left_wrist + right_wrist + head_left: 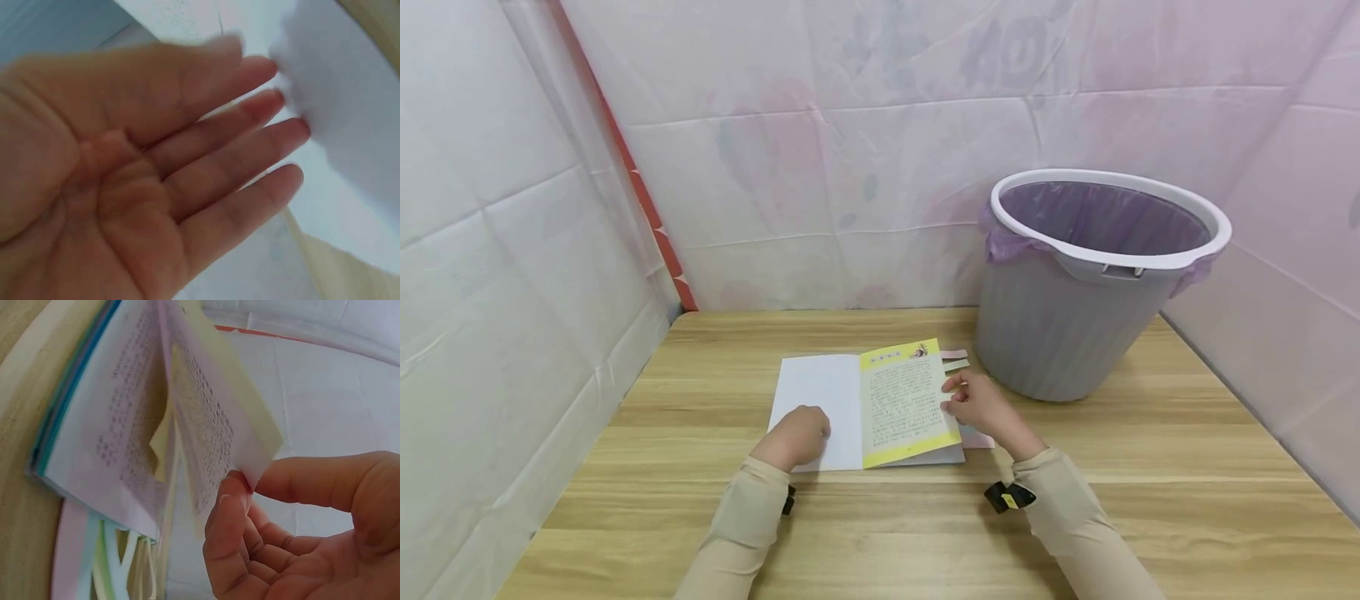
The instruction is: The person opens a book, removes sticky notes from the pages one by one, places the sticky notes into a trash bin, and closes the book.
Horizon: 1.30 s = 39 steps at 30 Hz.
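An open book [823,379] lies on the wooden table, a blank white page on its left side. My left hand [801,435] rests on that white page; in the left wrist view its fingers [237,162] are extended, fingertips at the paper. With thumb and fingers my right hand [981,406] pinches the outer edge of a yellow-bordered printed page [902,400]. That page is lifted off the ones beneath, and the right wrist view shows the gap under it. Coloured paper strips [103,562] stick out from between the pages.
Behind the book to the right stands a grey trash bin [1052,325] with a white rim and a purple liner [1011,242]. Pale printed sheeting [820,167] hangs round the table [700,417] at the back and sides.
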Motion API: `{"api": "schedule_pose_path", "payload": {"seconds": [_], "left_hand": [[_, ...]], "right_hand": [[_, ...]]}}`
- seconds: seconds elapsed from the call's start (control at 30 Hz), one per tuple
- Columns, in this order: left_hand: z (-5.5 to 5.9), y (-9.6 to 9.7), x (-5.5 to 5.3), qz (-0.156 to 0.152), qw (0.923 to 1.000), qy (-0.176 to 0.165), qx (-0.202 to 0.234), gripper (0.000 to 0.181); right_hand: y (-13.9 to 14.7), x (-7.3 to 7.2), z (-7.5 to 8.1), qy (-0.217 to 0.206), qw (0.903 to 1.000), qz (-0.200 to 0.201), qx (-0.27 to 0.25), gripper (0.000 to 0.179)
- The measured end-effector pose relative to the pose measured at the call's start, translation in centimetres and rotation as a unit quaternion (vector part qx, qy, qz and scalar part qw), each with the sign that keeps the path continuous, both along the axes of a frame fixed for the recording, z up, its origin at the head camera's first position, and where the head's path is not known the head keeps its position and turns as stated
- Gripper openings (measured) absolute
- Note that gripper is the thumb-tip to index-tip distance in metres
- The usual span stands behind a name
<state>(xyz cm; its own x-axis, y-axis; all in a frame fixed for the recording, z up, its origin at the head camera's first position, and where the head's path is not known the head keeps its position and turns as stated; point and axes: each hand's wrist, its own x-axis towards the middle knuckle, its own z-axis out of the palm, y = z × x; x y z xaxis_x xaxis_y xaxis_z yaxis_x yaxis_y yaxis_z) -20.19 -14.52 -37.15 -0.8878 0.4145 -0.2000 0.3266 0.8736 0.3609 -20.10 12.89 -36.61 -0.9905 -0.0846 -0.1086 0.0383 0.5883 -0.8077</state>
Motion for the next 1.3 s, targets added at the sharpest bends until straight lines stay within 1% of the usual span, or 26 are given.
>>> {"api": "schedule_pose_path", "payload": {"seconds": [0.07,0.13,0.2,0.27,0.33,0.4,0.47,0.5,0.57,0.6,0.63,0.7,0.73,0.77,0.8,0.87,0.9,0.93,0.97,1.0,1.03,1.07,1.13,1.2,1.23,1.3], "left_hand": [[-0.2,0.3,0.0,0.003,0.9997,0.024,0.003,0.014],[-0.1,0.9,0.1,-0.003,0.9984,0.057,0.004,0.01],[0.5,1.7,0.7,-0.013,0.9967,0.079,0.005,0.009],[1.3,2.7,1.7,-0.039,0.9933,0.108,0.017,0.007],[2.3,3.9,3.1,-0.08,0.987,0.137,0.029,0.005],[3.2,5.2,4.7,-0.133,0.9749,0.176,0.032,0.002],[3.6,6.4,6.4,-0.185,0.9566,0.224,0.027,0.003],[3.7,7.0,7.2,-0.209,0.9457,0.248,0.02,0.001],[3.5,8.1,8.5,-0.252,0.9174,0.308,-0.004,0.004],[3.2,8.6,9.1,-0.265,0.9055,0.331,-0.013,0.01],[2.8,9.0,9.5,-0.273,0.8972,0.346,-0.02,0.016],[1.9,9.7,10.1,-0.274,0.8906,0.361,-0.036,0.032],[1.3,10.0,10.2,-0.264,0.8962,0.354,-0.045,0.04],[0.9,10.2,10.3,-0.248,0.9053,0.34,-0.058,0.047],[0.6,10.3,10.2,-0.226,0.9168,0.323,-0.066,0.051],[0.1,10.3,9.8,-0.174,0.9352,0.294,-0.093,0.056],[0.1,10.1,9.5,-0.148,0.9443,0.276,-0.1,0.056],[0.2,10.0,9.3,-0.121,0.9533,0.255,-0.106,0.056],[0.4,9.8,9.0,-0.098,0.9588,0.243,-0.109,0.055],[0.5,9.6,8.8,-0.075,0.9646,0.23,-0.104,0.056],[0.7,9.4,8.6,-0.057,0.9688,0.22,-0.099,0.055],[0.8,9.3,8.4,-0.041,0.9734,0.206,-0.093,0.054],[1.0,9.1,8.2,-0.018,0.9771,0.191,-0.092,0.055],[1.1,8.9,8.0,-0.01,0.9779,0.183,-0.1,0.056],[1.1,8.8,7.9,-0.009,0.9779,0.18,-0.105,0.057],[1.0,8.5,7.6,-0.009,0.977,0.178,-0.117,0.058]], "right_hand": [[0.0,0.1,0.2,0.004,0.9999,0.011,-0.002,0.017],[0.0,0.3,0.4,0.008,0.9998,0.018,-0.006,0.013],[-0.1,0.4,0.6,0.013,0.9997,0.021,-0.008,0.01],[-0.3,0.5,0.8,0.016,0.9997,0.016,-0.011,0.009],[-0.5,0.6,1.0,0.02,0.9997,0.009,-0.014,0.009],[-0.6,0.7,1.2,0.027,0.9995,0.004,-0.015,0.011],[-0.7,0.9,1.3,0.038,0.9991,0.005,-0.018,0.012],[-0.8,1.0,1.4,0.045,0.9987,0.008,-0.021,0.012],[-0.9,1.1,1.5,0.062,0.9976,0.015,-0.028,0.013],[-1.0,1.2,1.6,0.073,0.9965,0.022,-0.033,0.012],[-1.1,1.3,1.7,0.089,0.9947,0.032,-0.042,0.012],[-1.3,1.5,1.9,0.122,0.9886,0.06,-0.065,0.012],[-1.5,1.6,2.0,0.139,0.9834,0.081,-0.084,0.012],[-1.6,1.7,2.1,0.157,0.9764,0.106,-0.105,0.013],[-1.8,1.8,2.3,0.168,0.9689,0.129,-0.127,0.014],[-2.0,1.8,2.5,0.183,0.9567,0.163,-0.157,0.016],[-2.0,1.8,2.5,0.188,0.9557,0.168,-0.152,0.017],[-1.9,1.8,2.5,0.191,0.9581,0.168,-0.131,0.017],[-1.7,1.8,2.5,0.192,0.9632,0.163,-0.094,0.018],[-1.5,1.7,2.3,0.181,0.9699,0.156,-0.049,0.018],[-1.3,1.7,2.1,0.164,0.9747,0.152,0.003,0.018],[-1.2,1.8,1.9,0.142,0.9763,0.153,0.057,0.017],[-1.0,1.9,1.4,0.1,0.966,0.183,0.153,0.016],[-1.2,2.1,0.8,0.056,0.9548,0.216,0.196,0.019],[-1.3,2.2,0.6,0.046,0.9502,0.228,0.207,0.024],[-1.5,2.3,0.4,0.039,0.9455,0.24,0.217,0.034]]}}
